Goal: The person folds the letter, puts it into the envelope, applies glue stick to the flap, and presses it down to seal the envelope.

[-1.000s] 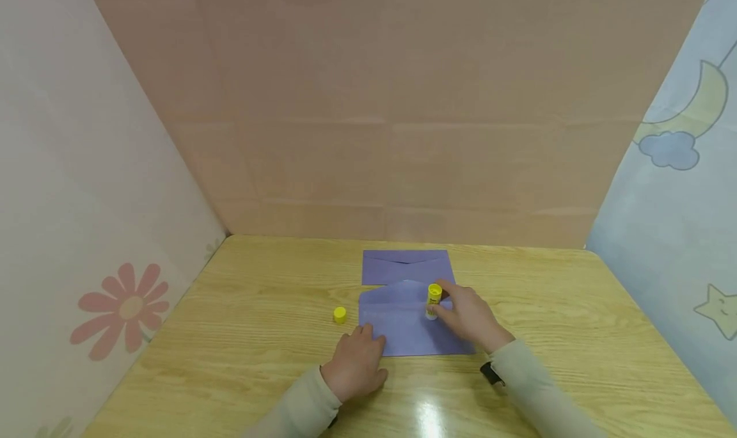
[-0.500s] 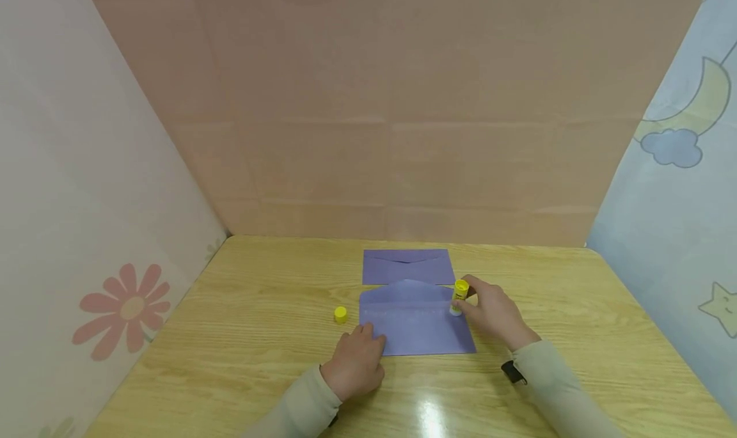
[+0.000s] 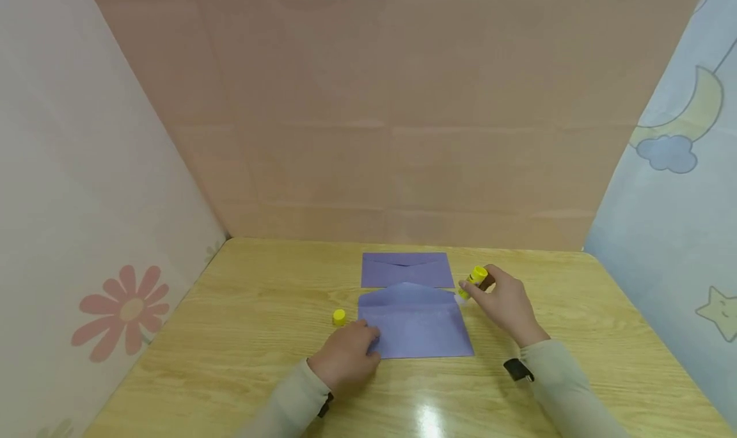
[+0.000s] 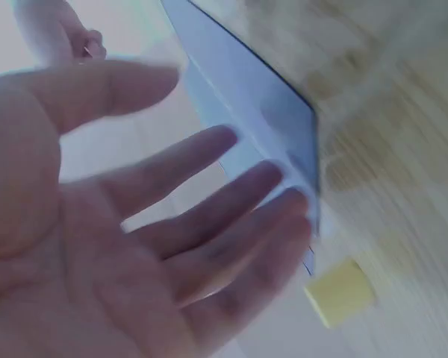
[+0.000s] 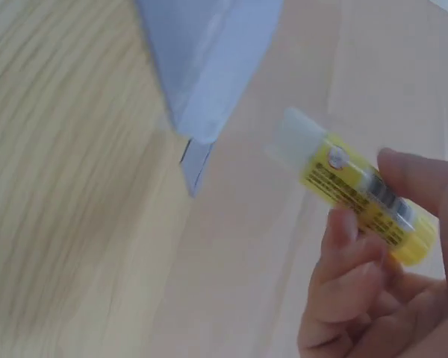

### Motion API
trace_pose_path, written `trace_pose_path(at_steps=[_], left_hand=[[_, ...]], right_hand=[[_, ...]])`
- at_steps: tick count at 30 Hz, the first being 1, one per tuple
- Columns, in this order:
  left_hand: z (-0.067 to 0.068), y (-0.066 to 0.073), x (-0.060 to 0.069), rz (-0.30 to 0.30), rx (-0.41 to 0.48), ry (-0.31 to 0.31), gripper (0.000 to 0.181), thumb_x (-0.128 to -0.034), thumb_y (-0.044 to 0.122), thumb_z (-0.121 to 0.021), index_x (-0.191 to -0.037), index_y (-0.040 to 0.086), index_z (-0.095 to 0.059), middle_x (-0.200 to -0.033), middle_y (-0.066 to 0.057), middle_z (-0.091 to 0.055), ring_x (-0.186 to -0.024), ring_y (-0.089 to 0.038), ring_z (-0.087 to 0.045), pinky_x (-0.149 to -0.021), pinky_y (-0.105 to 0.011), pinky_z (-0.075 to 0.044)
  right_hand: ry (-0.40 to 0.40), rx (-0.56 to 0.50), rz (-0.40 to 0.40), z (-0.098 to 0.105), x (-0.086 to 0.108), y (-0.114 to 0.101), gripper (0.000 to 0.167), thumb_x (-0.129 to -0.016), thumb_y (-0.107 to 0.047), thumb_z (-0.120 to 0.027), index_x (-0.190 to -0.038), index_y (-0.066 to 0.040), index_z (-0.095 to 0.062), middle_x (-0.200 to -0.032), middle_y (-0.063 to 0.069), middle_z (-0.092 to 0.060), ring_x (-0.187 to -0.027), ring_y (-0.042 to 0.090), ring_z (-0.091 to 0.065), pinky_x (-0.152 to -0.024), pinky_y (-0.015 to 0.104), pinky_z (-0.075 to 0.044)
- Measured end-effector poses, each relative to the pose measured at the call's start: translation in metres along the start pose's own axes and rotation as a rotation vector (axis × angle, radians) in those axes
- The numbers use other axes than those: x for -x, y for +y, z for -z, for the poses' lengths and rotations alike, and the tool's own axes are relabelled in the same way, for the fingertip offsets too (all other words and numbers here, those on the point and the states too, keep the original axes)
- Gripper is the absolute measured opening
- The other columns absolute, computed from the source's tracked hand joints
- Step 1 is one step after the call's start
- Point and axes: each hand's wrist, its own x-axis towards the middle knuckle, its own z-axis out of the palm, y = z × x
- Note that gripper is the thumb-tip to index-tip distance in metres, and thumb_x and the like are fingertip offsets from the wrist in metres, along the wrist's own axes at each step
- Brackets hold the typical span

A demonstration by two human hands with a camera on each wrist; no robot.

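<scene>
My right hand (image 3: pixel 509 304) pinches a yellow glue stick (image 3: pixel 472 282) between thumb and fingers, just off the right edge of the opened purple envelope (image 3: pixel 423 332). In the right wrist view the uncapped, whitish end of the glue stick (image 5: pixel 343 183) points away from the palm, tilted and apart from the envelope (image 5: pixel 209 67). My left hand (image 3: pixel 348 355) is at the envelope's lower left corner, its fingers extended and relaxed in the left wrist view; whether they touch the paper I cannot tell. The yellow cap (image 3: pixel 339 317) stands on the table left of the envelope.
A second purple envelope (image 3: pixel 405 272), flap folded down, lies behind the first one. The wooden table (image 3: pixel 259 316) ends at a beige back wall (image 3: pixel 391 169), with patterned sheets at both sides.
My right hand has moved right with the glue stick, off the envelope, and tilted it. My left hand has shifted slightly to the left and its fingers have lifted a little.
</scene>
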Motion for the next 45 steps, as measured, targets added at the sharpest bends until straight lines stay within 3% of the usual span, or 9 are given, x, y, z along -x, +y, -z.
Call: trace_pose_path(at_steps=[3,6,10,15,19,23,26,35,45], left_hand=[[0.003,-0.011,-0.002,0.039,0.04,0.109,0.021,-0.0844,0.011,-0.068,-0.104,0.002,-0.07,-0.091,-0.004,-0.062,-0.082,-0.019,-0.057,-0.069,-0.033,-0.049],[0.009,-0.02,-0.005,0.113,0.029,0.218,0.025,-0.0837,0.009,-0.072,-0.108,0.0,-0.07,-0.101,-0.011,-0.064,-0.093,-0.03,-0.059,-0.074,-0.042,-0.052],[0.019,-0.03,-0.006,0.209,-0.006,0.27,0.033,-0.0815,0.01,-0.078,-0.112,0.001,-0.069,-0.105,-0.016,-0.063,-0.096,-0.035,-0.058,-0.073,-0.046,-0.052],[0.023,-0.04,-0.007,0.282,-0.031,0.23,0.038,-0.0782,0.01,-0.079,-0.113,0.001,-0.069,-0.103,-0.017,-0.063,-0.093,-0.034,-0.058,-0.07,-0.045,-0.05],[0.02,-0.045,-0.007,0.325,-0.027,0.193,0.033,-0.0779,0.009,-0.078,-0.109,0.002,-0.069,-0.098,-0.015,-0.063,-0.092,-0.033,-0.059,-0.069,-0.045,-0.05],[0.018,-0.05,-0.009,0.337,-0.015,0.17,0.024,-0.0802,0.008,-0.077,-0.103,0.003,-0.07,-0.092,-0.011,-0.062,-0.084,-0.028,-0.059,-0.064,-0.043,-0.05],[0.018,-0.054,-0.01,0.336,0.01,0.154,0.021,-0.0818,0.007,-0.077,-0.101,0.003,-0.07,-0.088,-0.008,-0.061,-0.077,-0.021,-0.057,-0.061,-0.039,-0.05],[0.016,-0.06,-0.011,0.296,0.051,0.148,0.019,-0.0805,0.006,-0.075,-0.097,0.004,-0.068,-0.079,-0.001,-0.057,-0.067,-0.013,-0.051,-0.055,-0.03,-0.044],[0.021,-0.061,-0.016,0.299,0.141,0.14,0.023,-0.0822,0.01,-0.072,-0.103,0.001,-0.068,-0.086,-0.004,-0.065,-0.07,-0.015,-0.054,-0.059,-0.032,-0.047]], right_hand=[[-0.03,-0.125,-0.057,0.003,0.0,-0.004,0.045,-0.094,-0.046,-0.067,-0.109,-0.004,-0.058,-0.09,0.014,-0.071,-0.068,0.022,-0.062,-0.054,0.031,-0.046],[-0.07,-0.291,-0.129,0.004,0.0,-0.006,0.042,-0.095,-0.039,-0.068,-0.11,-0.003,-0.053,-0.106,0.02,-0.072,-0.076,0.026,-0.069,-0.051,0.03,-0.047],[-0.084,-0.448,-0.174,0.003,-0.001,-0.008,0.031,-0.093,-0.026,-0.072,-0.096,-0.003,-0.051,-0.1,0.017,-0.069,-0.076,0.021,-0.062,-0.053,0.029,-0.045],[-0.09,-0.477,-0.141,-0.002,0.0,-0.01,0.029,-0.09,-0.022,-0.076,-0.084,-0.004,-0.054,-0.089,0.006,-0.061,-0.081,0.022,-0.057,-0.062,0.029,-0.045],[-0.106,-0.474,-0.11,-0.005,0.001,-0.012,0.033,-0.088,-0.022,-0.079,-0.102,-0.002,-0.057,-0.1,0.01,-0.067,-0.084,0.02,-0.054,-0.063,0.028,-0.045],[-0.117,-0.471,-0.074,-0.007,0.002,-0.014,0.049,-0.088,-0.021,-0.078,-0.128,-0.004,-0.057,-0.116,0.016,-0.069,-0.089,0.021,-0.054,-0.067,0.027,-0.049],[-0.136,-0.451,-0.054,-0.008,0.003,-0.016,0.052,-0.09,-0.022,-0.077,-0.135,-0.005,-0.058,-0.12,0.017,-0.067,-0.092,0.022,-0.056,-0.07,0.032,-0.053],[-0.141,-0.412,-0.01,-0.012,0.005,-0.026,0.045,-0.089,-0.022,-0.078,-0.127,-0.003,-0.063,-0.113,0.013,-0.071,-0.09,0.021,-0.06,-0.068,0.031,-0.053],[-0.167,-0.397,0.019,-0.013,0.009,-0.037,0.042,-0.088,-0.022,-0.078,-0.123,-0.004,-0.063,-0.11,0.01,-0.07,-0.087,0.022,-0.06,-0.064,0.031,-0.051]])
